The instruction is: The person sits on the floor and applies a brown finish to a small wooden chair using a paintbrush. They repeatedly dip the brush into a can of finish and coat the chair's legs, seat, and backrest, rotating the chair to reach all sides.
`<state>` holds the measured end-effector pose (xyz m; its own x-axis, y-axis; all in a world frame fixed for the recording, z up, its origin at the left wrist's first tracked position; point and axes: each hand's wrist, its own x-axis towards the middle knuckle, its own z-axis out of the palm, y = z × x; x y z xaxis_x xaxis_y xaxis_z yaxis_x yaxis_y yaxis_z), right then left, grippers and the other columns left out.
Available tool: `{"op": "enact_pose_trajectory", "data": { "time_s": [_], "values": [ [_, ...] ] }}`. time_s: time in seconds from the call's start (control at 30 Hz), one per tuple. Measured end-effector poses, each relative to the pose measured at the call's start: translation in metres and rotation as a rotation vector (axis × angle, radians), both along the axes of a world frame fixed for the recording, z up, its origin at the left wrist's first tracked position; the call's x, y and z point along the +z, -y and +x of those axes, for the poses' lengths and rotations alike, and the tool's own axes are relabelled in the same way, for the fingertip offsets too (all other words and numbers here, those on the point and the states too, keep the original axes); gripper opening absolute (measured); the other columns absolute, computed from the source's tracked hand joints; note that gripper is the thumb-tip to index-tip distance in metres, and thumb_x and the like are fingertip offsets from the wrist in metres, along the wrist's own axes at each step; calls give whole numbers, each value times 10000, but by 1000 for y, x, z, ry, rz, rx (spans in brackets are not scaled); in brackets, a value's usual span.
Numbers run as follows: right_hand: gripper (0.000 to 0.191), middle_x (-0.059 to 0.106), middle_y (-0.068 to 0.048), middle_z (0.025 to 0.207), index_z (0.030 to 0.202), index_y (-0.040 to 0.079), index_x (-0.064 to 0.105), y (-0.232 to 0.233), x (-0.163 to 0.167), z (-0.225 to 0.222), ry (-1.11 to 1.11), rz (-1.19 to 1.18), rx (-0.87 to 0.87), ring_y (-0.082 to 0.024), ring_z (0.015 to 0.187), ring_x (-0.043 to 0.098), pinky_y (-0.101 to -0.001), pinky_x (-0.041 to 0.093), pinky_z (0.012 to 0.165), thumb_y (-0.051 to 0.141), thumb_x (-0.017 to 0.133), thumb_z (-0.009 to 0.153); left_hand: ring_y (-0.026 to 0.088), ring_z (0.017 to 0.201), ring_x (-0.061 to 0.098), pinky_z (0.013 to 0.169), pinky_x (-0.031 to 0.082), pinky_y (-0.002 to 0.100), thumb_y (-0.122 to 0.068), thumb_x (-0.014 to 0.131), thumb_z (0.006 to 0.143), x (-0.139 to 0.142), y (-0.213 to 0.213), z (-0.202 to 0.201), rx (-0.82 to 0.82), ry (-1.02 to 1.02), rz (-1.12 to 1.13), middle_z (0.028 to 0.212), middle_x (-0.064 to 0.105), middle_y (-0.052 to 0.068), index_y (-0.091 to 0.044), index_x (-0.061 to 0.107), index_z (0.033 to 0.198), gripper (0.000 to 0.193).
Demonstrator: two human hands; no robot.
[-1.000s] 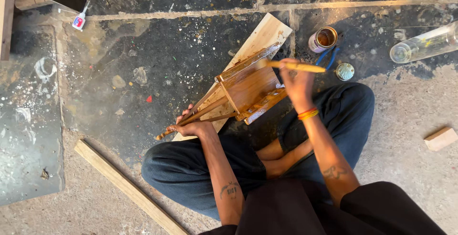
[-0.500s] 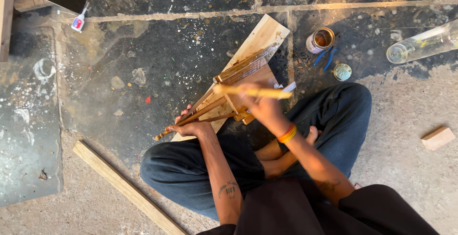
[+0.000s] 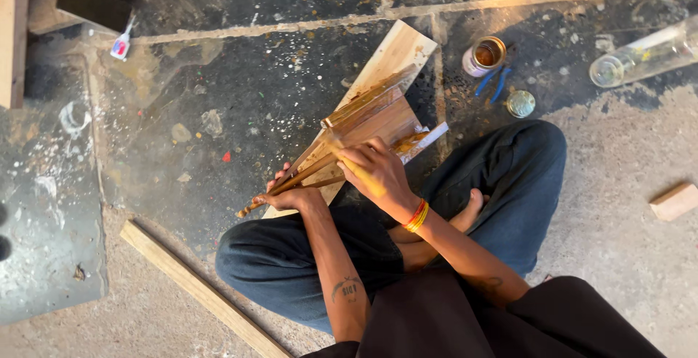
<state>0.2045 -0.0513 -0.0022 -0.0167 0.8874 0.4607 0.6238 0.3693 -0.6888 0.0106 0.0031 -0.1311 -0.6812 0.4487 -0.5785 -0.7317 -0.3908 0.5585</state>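
I sit cross-legged on the floor with a small wooden frame piece [image 3: 371, 118] tilted over a pale plank [image 3: 396, 53]. My left hand [image 3: 291, 196] grips the lower end of the frame's thin wooden sticks near my left knee. My right hand [image 3: 374, 165] holds a yellow-handled brush [image 3: 363, 176] against the middle of the wooden piece, and its bristles are hidden. An open small tin of brown varnish [image 3: 486, 55] stands on the floor beyond my right knee.
A tin lid [image 3: 520, 103] and blue pliers [image 3: 493, 82] lie by the tin. A clear plastic bottle [image 3: 647, 56] lies at the far right, a wood block [image 3: 672, 201] below it. A long wooden strip [image 3: 196, 289] lies at my left; a glue tube [image 3: 120, 42] upper left.
My right hand came back from the direction of the tin with the brush and now rests it on the middle of the wooden piece. My left hand kept its grip.
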Motion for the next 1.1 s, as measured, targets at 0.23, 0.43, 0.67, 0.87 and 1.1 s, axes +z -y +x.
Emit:
{"op": "enact_pose_trajectory", "data": {
  "time_s": [0.23, 0.43, 0.67, 0.87, 1.1],
  "values": [
    [55, 673, -36, 918, 1047, 36, 678, -23, -8, 163, -458, -89, -438, -118, 835, 626, -296, 524, 754, 3, 638, 1028, 288, 628, 637, 772, 600, 502, -714, 222, 1013, -8, -1, -6, -1, 25, 66, 566, 530, 44, -155, 467, 675, 699],
    [115, 732, -83, 953, 1049, 116, 782, -45, -46, 267, 374, -4, -600, -301, 858, 649, -405, 526, 727, 140, 813, 941, 289, 625, 641, 735, 614, 482, -684, 237, 1011, -10, -2, -8, 24, 35, -67, 577, 539, 49, -159, 465, 653, 676],
    [98, 725, -68, 882, 1032, 99, 761, -61, -88, 278, 261, -150, -516, -224, 786, 662, -349, 522, 690, 192, 778, 1005, 286, 627, 635, 711, 610, 462, -704, 205, 994, -6, -1, -6, 21, 18, -59, 579, 535, 57, -155, 457, 678, 681],
    [209, 771, -44, 953, 1142, 80, 707, -37, -95, 318, -622, -326, -683, -59, 741, 667, -207, 485, 541, 244, 693, 1014, 291, 641, 659, 758, 634, 491, -685, 227, 1023, -8, -1, -8, 21, 14, -41, 580, 537, 55, -152, 479, 700, 673],
    [262, 781, -72, 991, 1155, 75, 668, 7, -92, 341, -918, -381, -697, -72, 797, 650, -232, 515, 632, 298, 659, 1018, 296, 635, 655, 754, 632, 520, -685, 206, 1008, -5, -1, -3, 6, 14, -37, 564, 542, 53, -148, 482, 676, 689]
  ]
}}
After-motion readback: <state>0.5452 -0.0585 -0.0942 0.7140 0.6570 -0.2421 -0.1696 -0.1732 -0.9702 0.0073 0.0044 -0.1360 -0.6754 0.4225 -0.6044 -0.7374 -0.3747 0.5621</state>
